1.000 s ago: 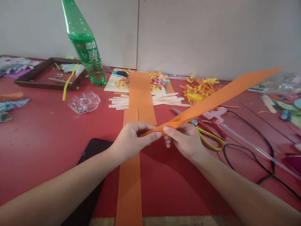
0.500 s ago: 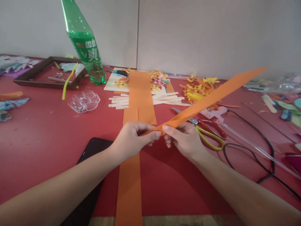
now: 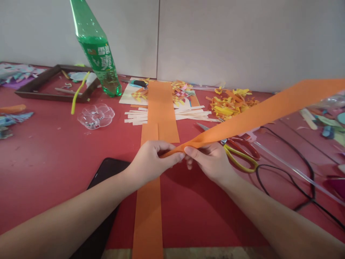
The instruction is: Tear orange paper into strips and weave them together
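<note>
Between both hands, an orange paper strip (image 3: 258, 117) is held above the table, folded narrow near the fingers and widening into a flat band toward the upper right. My left hand (image 3: 151, 160) pinches the folded end between thumb and fingers. Close beside it, my right hand (image 3: 211, 160) grips the same fold, thumb on top. Beneath my left hand, another long orange paper strip (image 3: 148, 219) runs down to the table's front edge. A wider orange paper piece (image 3: 161, 111) lies beyond it. Scissors (image 3: 241, 163) with red and yellow handles rest behind my right hand.
A black phone (image 3: 111, 169) lies under my left forearm. Farther back stand a green bottle (image 3: 98, 61), a clear tray (image 3: 96, 117) and a dark frame (image 3: 48, 96). Paper scraps (image 3: 226, 106) pile up at back right. A black cable (image 3: 311, 172) loops at the right.
The free end of the held strip has swung right and turned, showing more of its broad face. My right thumb has shifted slightly left along the fold. The left hand stays nearly still.
</note>
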Tool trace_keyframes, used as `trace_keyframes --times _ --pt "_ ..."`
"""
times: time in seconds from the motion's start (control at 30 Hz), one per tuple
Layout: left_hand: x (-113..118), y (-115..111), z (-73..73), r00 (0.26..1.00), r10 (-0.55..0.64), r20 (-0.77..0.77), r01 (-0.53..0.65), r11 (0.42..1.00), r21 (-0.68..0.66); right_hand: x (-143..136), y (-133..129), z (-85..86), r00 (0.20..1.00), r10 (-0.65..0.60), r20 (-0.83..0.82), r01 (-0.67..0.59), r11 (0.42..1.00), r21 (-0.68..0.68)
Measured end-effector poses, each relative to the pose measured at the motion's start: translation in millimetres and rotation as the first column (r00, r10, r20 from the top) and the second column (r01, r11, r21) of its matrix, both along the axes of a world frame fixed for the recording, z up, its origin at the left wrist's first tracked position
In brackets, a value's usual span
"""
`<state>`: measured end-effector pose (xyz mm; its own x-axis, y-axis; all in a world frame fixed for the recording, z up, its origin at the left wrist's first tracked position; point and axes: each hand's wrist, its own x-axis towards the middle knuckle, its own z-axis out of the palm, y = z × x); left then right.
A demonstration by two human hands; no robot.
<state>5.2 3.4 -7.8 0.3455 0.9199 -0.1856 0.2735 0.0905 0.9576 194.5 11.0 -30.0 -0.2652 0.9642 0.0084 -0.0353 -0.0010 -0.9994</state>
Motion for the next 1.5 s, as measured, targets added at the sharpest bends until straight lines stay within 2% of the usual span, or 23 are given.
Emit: trace_keyframes --times 0.1,0.4,0.77,0.83,0.9,1.0,1.13,1.2,1.27,1.37,1.43,1.5 --pt "0.8 -1.8 2.7 0.998 0.012 -0.062 -0.010 0.999 0.031 -1.7 -0.9 2.5 1.000 -0.004 0.028 0.003 0.999 0.032" --pt "-0.5 -0.5 4.2 0.996 0.017 -0.083 -0.017 1.000 0.004 -4.0 -1.5 5.8 0.999 -0.010 0.037 0.008 0.999 0.040" --pt "0.5 0.1 3.2 0.993 0.005 -0.114 -0.002 1.000 0.021 -4.6 -1.6 -0.3 1.000 0.012 -0.010 -0.012 0.999 -0.044" --pt "0.0 1.0 1.5 0.992 0.027 -0.121 -0.025 1.000 0.014 -5.5 0.3 -1.1 0.997 -0.058 -0.051 0.053 0.994 -0.096" --pt "-0.9 2.5 0.0 0.992 0.075 -0.102 -0.078 0.997 -0.018 -4.5 4.9 -0.7 0.973 -0.201 -0.111 0.181 0.969 -0.166" --pt "-2.4 5.3 -1.2 0.980 0.190 0.053 -0.183 0.977 -0.109 0.8 15.5 2.7 0.897 -0.395 -0.200 0.349 0.909 -0.227" --pt "-3.4 7.0 -1.2 0.898 0.355 0.258 -0.323 0.933 -0.159 7.2 24.4 6.6 0.841 -0.476 -0.257 0.436 0.878 -0.198" --pt "-2.6 6.0 -1.6 0.874 0.369 0.317 -0.357 0.929 -0.096 6.8 22.0 5.0 0.863 -0.437 -0.253 0.404 0.898 -0.174" --pt "-1.4 4.1 -2.2 0.888 0.318 0.331 -0.335 0.942 -0.006 4.9 15.6 1.4 0.911 -0.348 -0.221 0.324 0.936 -0.135" --pt "0.1 1.1 -3.0 0.945 0.156 0.286 -0.172 0.985 0.031 2.6 4.7 -4.1 0.981 -0.144 -0.129 0.138 0.989 -0.053" --pt "0.1 0.6 -3.3 0.960 0.071 0.272 -0.077 0.997 0.012 2.7 0.5 -5.5 0.995 -0.032 -0.099 0.030 0.999 -0.021" --pt "-0.6 1.5 -3.7 0.967 0.077 0.243 -0.081 0.997 0.004 3.6 0.1 -4.9 0.994 -0.009 -0.112 0.007 1.000 -0.017"
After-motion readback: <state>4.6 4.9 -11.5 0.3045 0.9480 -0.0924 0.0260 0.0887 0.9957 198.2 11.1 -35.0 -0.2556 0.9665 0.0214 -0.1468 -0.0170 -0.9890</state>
